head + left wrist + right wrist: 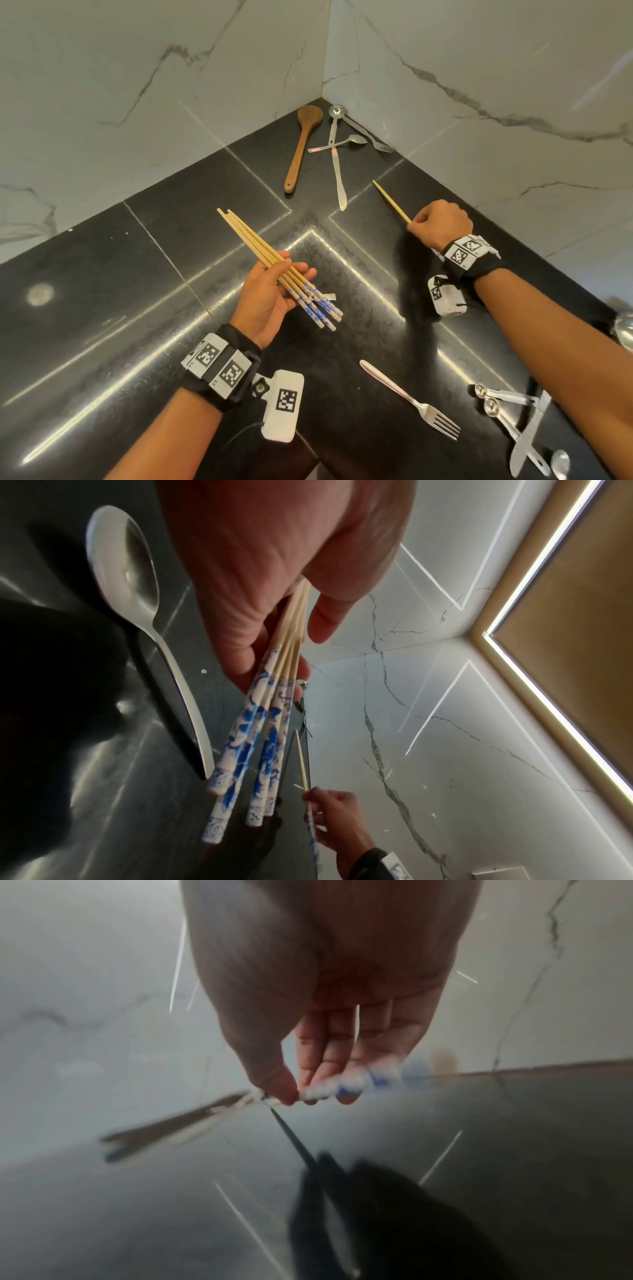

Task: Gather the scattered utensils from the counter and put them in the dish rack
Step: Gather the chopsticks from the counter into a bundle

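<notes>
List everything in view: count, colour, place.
chopsticks: four, wood with blue-white ends, in left hand
chopstick: one, wood, in right hand
wooden spoon: one, brown, far corner
corner metal utensils: about four, silver, crossed beside wooden spoon
fork: one, silver, near counter
metal pile: several spoons and a knife, silver, under right forearm
counter: black
walls: white marble
left hand: holds chopsticks
right hand: pinches chopstick

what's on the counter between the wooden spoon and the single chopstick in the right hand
In the head view, a steel ladle crossed by a steel spoon lies between the wooden spoon and the chopstick held by the right hand.
</notes>
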Action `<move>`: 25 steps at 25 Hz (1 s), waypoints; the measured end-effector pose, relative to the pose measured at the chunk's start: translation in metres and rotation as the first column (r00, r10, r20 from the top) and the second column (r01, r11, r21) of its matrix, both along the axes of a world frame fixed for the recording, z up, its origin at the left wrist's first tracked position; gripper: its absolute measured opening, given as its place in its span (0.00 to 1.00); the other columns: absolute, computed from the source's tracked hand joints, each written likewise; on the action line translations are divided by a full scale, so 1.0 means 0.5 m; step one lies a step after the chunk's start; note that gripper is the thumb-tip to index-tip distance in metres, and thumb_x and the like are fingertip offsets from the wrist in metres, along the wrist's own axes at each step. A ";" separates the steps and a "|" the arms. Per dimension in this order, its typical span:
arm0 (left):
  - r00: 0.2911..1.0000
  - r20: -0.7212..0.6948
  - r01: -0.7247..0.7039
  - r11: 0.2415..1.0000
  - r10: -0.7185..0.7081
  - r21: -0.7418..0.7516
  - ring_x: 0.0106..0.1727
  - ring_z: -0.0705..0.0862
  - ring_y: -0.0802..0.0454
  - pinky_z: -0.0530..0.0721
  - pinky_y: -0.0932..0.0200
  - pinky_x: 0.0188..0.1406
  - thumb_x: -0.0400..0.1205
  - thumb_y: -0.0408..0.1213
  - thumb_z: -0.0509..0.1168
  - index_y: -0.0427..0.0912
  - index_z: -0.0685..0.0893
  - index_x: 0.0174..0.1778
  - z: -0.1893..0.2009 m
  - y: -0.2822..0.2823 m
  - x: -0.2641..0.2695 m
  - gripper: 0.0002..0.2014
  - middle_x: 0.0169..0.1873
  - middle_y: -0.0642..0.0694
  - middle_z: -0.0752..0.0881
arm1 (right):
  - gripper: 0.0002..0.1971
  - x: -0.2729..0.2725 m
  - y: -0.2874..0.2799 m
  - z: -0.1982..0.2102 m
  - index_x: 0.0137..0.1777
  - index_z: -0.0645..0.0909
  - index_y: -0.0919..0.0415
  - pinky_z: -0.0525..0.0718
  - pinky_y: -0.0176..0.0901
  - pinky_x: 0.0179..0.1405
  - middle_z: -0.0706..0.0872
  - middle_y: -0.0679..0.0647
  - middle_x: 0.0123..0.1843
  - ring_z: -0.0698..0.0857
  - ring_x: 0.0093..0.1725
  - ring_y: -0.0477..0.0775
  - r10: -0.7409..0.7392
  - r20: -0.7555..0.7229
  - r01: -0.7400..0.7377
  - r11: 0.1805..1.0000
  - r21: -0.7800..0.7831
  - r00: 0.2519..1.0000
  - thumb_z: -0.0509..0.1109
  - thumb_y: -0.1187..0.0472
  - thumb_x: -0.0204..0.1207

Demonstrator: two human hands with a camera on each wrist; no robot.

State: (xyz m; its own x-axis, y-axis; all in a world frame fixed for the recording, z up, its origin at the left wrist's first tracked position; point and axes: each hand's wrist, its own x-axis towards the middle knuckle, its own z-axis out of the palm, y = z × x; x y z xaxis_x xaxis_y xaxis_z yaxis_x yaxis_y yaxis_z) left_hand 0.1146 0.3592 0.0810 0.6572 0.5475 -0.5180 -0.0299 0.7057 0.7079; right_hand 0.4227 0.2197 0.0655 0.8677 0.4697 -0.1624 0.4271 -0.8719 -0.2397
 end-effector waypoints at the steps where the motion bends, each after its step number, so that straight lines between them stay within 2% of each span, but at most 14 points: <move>1: 1.000 -0.004 0.006 1.000 -0.006 0.000 0.57 0.90 0.36 0.87 0.35 0.58 0.87 0.32 0.59 0.41 0.77 0.59 -0.002 -0.001 -0.001 0.07 0.47 0.36 0.88 | 0.07 -0.028 0.006 0.015 0.41 0.92 0.54 0.86 0.44 0.39 0.91 0.49 0.37 0.88 0.39 0.53 -0.007 -0.038 0.011 0.995 0.098 0.999 0.75 0.52 0.72; 4: 0.999 -0.015 0.037 0.999 -0.037 -0.010 0.59 0.90 0.36 0.87 0.35 0.59 0.87 0.34 0.60 0.41 0.78 0.59 -0.006 -0.009 -0.003 0.06 0.52 0.34 0.88 | 0.03 -0.154 0.029 0.062 0.37 0.92 0.51 0.83 0.38 0.37 0.90 0.43 0.32 0.87 0.35 0.42 0.052 -0.163 0.026 0.897 0.441 0.985 0.77 0.56 0.69; 6: 0.999 -0.004 0.050 0.999 -0.050 -0.021 0.58 0.90 0.37 0.88 0.36 0.57 0.87 0.36 0.62 0.42 0.78 0.57 -0.007 -0.015 -0.001 0.05 0.55 0.33 0.88 | 0.03 -0.252 0.042 0.082 0.34 0.91 0.47 0.82 0.34 0.34 0.89 0.40 0.28 0.86 0.30 0.37 0.187 -0.189 -0.064 0.854 0.516 0.964 0.78 0.56 0.67; 8: 0.997 0.023 0.071 0.997 -0.071 -0.016 0.53 0.91 0.39 0.89 0.39 0.53 0.86 0.39 0.63 0.41 0.78 0.57 -0.005 -0.023 0.002 0.07 0.51 0.36 0.90 | 0.04 -0.340 0.048 0.088 0.34 0.90 0.43 0.83 0.32 0.32 0.88 0.36 0.27 0.86 0.30 0.36 0.319 -0.218 -0.183 0.858 0.480 0.922 0.77 0.52 0.69; 9: 0.996 0.032 0.086 0.996 -0.086 0.005 0.49 0.90 0.42 0.89 0.41 0.51 0.86 0.40 0.63 0.41 0.78 0.58 -0.004 -0.029 0.002 0.08 0.48 0.38 0.90 | 0.03 -0.375 0.047 0.088 0.37 0.90 0.43 0.83 0.31 0.32 0.88 0.37 0.28 0.86 0.31 0.38 0.366 -0.211 -0.243 0.860 0.449 0.906 0.76 0.50 0.70; 12: 0.996 0.031 0.079 0.996 -0.080 0.035 0.43 0.91 0.47 0.90 0.46 0.46 0.88 0.37 0.59 0.42 0.76 0.58 0.000 -0.043 -0.009 0.05 0.43 0.42 0.91 | 0.06 -0.437 0.033 0.084 0.46 0.90 0.43 0.81 0.35 0.35 0.88 0.42 0.34 0.85 0.36 0.43 0.457 -0.071 -0.394 0.826 0.403 0.886 0.73 0.46 0.73; 14: 0.997 0.042 0.057 0.998 -0.058 0.030 0.46 0.92 0.48 0.91 0.49 0.44 0.89 0.36 0.57 0.42 0.75 0.57 0.001 -0.049 -0.021 0.05 0.50 0.40 0.91 | 0.10 -0.449 0.017 0.085 0.52 0.87 0.41 0.81 0.36 0.37 0.86 0.40 0.40 0.83 0.38 0.40 0.457 -0.026 -0.408 0.816 0.409 0.889 0.72 0.41 0.74; 16: 0.999 0.046 0.021 1.000 -0.021 0.019 0.54 0.91 0.47 0.91 0.50 0.44 0.89 0.37 0.57 0.40 0.76 0.55 0.003 -0.058 -0.029 0.05 0.61 0.38 0.89 | 0.17 -0.454 -0.007 0.086 0.59 0.81 0.39 0.81 0.35 0.39 0.84 0.38 0.45 0.83 0.41 0.39 0.439 -0.055 -0.382 0.832 0.403 0.897 0.71 0.38 0.73; 18: 0.997 0.078 -0.022 0.999 0.024 -0.031 0.57 0.89 0.47 0.90 0.54 0.44 0.87 0.38 0.60 0.36 0.78 0.63 0.010 -0.076 -0.034 0.12 0.64 0.38 0.87 | 0.23 -0.472 -0.035 0.093 0.67 0.74 0.39 0.84 0.40 0.46 0.83 0.39 0.53 0.84 0.47 0.41 0.443 -0.095 -0.381 0.846 0.372 0.892 0.72 0.41 0.73; 20: 0.995 0.098 -0.021 0.997 0.028 -0.073 0.51 0.88 0.50 0.89 0.56 0.47 0.81 0.41 0.65 0.30 0.75 0.71 0.015 -0.104 -0.034 0.26 0.57 0.36 0.85 | 0.27 -0.497 -0.055 0.093 0.72 0.67 0.40 0.85 0.47 0.53 0.84 0.43 0.59 0.84 0.53 0.47 0.427 -0.122 -0.368 0.869 0.331 0.896 0.70 0.48 0.75; 21: 0.995 0.104 0.000 0.997 0.009 -0.080 0.52 0.88 0.50 0.87 0.56 0.52 0.81 0.42 0.65 0.30 0.76 0.72 0.016 -0.121 -0.031 0.26 0.57 0.36 0.85 | 0.27 -0.508 -0.062 0.088 0.74 0.65 0.41 0.85 0.51 0.53 0.85 0.45 0.58 0.85 0.52 0.49 0.404 -0.112 -0.355 0.882 0.310 0.908 0.68 0.51 0.76; 22: 0.994 0.105 0.026 0.996 -0.018 -0.081 0.54 0.88 0.50 0.86 0.55 0.55 0.84 0.41 0.63 0.32 0.78 0.72 0.014 -0.136 -0.027 0.23 0.58 0.37 0.85 | 0.25 -0.519 -0.068 0.081 0.74 0.64 0.43 0.86 0.53 0.50 0.86 0.46 0.54 0.86 0.49 0.51 0.378 -0.080 -0.341 0.894 0.290 0.922 0.65 0.53 0.78; 25: 0.989 0.103 0.112 0.991 -0.104 -0.073 0.53 0.90 0.54 0.85 0.58 0.56 0.88 0.41 0.58 0.38 0.83 0.68 0.011 -0.183 -0.020 0.16 0.56 0.42 0.89 | 0.18 -0.540 -0.103 0.067 0.72 0.67 0.48 0.85 0.56 0.41 0.85 0.47 0.43 0.84 0.38 0.52 0.314 0.027 -0.309 0.909 0.278 0.949 0.59 0.53 0.82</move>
State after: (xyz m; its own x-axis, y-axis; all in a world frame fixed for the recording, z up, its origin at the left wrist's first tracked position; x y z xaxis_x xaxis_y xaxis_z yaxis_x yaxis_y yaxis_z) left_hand 0.1045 0.2675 0.0864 0.7605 0.4309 -0.4858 -0.0179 0.7617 0.6477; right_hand 0.1527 0.1682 0.0988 0.6679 0.7442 -0.0015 0.6600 -0.5932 -0.4610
